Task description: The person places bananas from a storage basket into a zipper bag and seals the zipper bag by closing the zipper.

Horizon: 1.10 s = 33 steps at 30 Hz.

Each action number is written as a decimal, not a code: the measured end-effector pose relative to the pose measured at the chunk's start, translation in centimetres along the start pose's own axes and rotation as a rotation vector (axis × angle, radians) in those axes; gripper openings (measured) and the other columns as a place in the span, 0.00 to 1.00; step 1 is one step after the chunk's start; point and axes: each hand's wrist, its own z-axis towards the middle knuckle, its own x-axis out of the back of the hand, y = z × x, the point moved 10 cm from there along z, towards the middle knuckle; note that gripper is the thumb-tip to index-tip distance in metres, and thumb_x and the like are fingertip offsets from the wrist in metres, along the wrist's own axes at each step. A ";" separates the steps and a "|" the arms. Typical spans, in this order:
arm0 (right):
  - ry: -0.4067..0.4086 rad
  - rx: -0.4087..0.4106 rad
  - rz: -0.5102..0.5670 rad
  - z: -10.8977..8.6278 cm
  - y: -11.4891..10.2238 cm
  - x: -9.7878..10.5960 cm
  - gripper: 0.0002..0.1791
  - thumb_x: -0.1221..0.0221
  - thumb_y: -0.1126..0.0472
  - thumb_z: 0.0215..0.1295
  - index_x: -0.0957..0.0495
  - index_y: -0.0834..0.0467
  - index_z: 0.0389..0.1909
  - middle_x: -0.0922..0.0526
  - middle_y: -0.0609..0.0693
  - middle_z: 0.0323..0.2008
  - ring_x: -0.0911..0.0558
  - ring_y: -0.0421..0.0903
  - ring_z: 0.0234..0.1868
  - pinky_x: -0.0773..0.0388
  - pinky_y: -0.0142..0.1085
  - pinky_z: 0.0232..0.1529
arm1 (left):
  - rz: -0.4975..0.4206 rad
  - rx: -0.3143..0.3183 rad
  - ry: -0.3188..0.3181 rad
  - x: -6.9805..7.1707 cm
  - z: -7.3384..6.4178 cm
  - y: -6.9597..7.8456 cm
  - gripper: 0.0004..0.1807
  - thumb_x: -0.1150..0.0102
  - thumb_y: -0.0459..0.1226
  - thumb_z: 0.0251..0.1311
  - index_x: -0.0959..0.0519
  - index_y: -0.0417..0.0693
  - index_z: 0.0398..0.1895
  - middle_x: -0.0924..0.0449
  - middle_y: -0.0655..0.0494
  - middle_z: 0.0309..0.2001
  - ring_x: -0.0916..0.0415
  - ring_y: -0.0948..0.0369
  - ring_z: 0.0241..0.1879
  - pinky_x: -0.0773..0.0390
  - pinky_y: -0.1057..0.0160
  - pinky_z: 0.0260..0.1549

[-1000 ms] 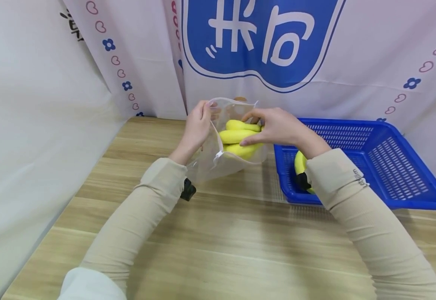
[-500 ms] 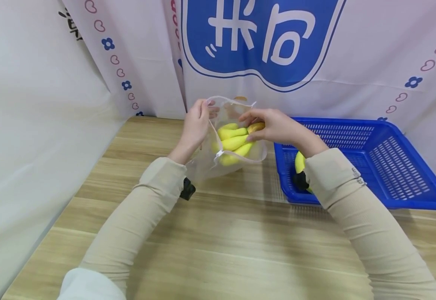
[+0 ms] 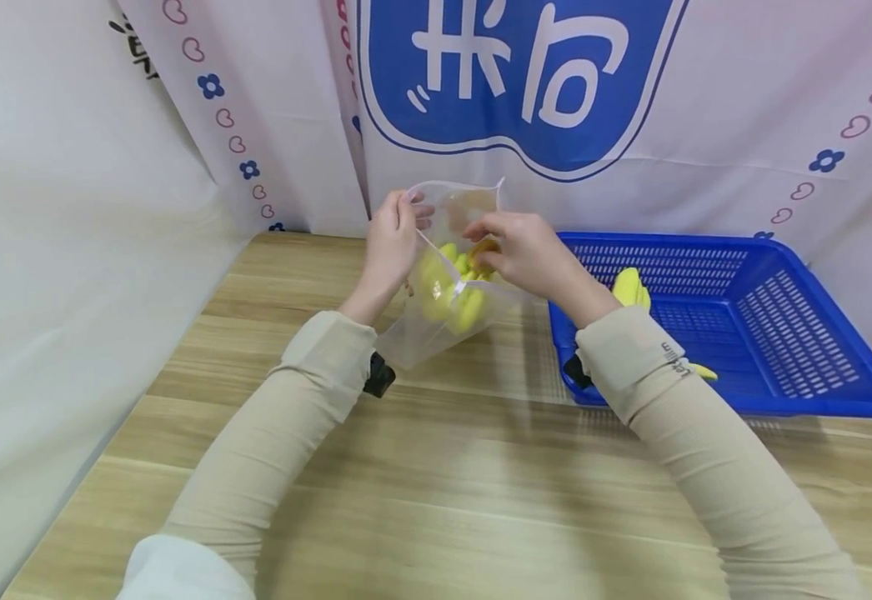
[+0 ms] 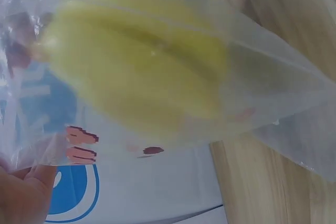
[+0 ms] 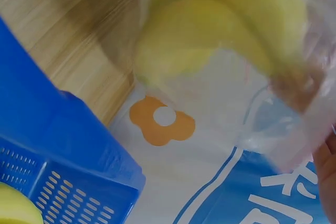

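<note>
A frosted see-through zip bag [image 3: 413, 342] holds a bunch of yellow bananas [image 3: 436, 279], which fills most of the left wrist view as a blurred yellow mass [image 4: 142, 61]. My left hand [image 3: 393, 242] grips the bag's rim at its left side and keeps the mouth apart. Reaching into the mouth from the right, my right hand [image 3: 529, 250] pinches the brownish stem end of the bunch. Through the plastic, the bananas [image 5: 194, 30] also show in the right wrist view; some fingertips there are blurred by the bag.
A blue perforated basket [image 3: 706, 242] stands to the right, partly behind my right forearm. More yellow bananas [image 3: 631, 287] lie in it. Behind the wooden table [image 3: 436, 483] hangs a printed white cloth [image 3: 301, 125].
My right hand has moved left and deeper into the bag with the banana bunch. The bananas now sit lower inside the plastic. My left hand stays nearly in place at the rim.
</note>
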 end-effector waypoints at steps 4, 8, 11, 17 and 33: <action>0.041 -0.009 0.001 -0.4 0.1 1.0 0.13 0.40 0.73 0.60 0.19 0.63 0.46 0.15 0.58 0.47 0.19 0.54 0.53 0.23 0.44 0.60 | 0.010 -0.005 0.017 0.3 -0.1 -0.3 0.20 0.68 0.39 0.75 0.30 0.36 0.57 0.20 0.40 0.54 0.20 0.48 0.52 0.20 0.58 0.53; 0.080 -0.063 0.006 -1.3 1.3 2.1 0.12 0.42 0.73 0.61 0.19 0.64 0.46 0.15 0.59 0.47 0.18 0.54 0.51 0.21 0.45 0.56 | 0.006 -0.011 0.052 1.0 -0.1 -0.6 0.20 0.68 0.37 0.75 0.30 0.34 0.56 0.20 0.38 0.53 0.20 0.48 0.52 0.20 0.58 0.53; 0.088 -0.138 -0.011 -2.3 3.1 2.8 0.12 0.43 0.72 0.63 0.20 0.65 0.47 0.16 0.60 0.47 0.18 0.55 0.51 0.21 0.46 0.55 | -0.011 -0.012 0.088 1.6 0.0 -0.7 0.19 0.69 0.37 0.75 0.30 0.33 0.55 0.20 0.37 0.52 0.20 0.47 0.51 0.21 0.57 0.54; -0.034 -0.340 -0.068 -5.0 7.7 3.2 0.15 0.46 0.68 0.65 0.23 0.65 0.53 0.20 0.63 0.52 0.22 0.59 0.54 0.25 0.52 0.57 | -0.005 0.005 0.141 3.0 0.2 -1.1 0.20 0.69 0.38 0.76 0.30 0.35 0.55 0.20 0.38 0.53 0.21 0.48 0.53 0.22 0.57 0.56; -0.341 -0.584 -0.167 -12.0 13.8 3.1 0.24 0.46 0.61 0.67 0.32 0.70 0.60 0.27 0.74 0.56 0.27 0.68 0.56 0.27 0.60 0.54 | 0.012 0.067 0.229 5.4 0.6 -2.7 0.21 0.71 0.40 0.76 0.33 0.36 0.59 0.22 0.42 0.57 0.23 0.52 0.55 0.22 0.62 0.55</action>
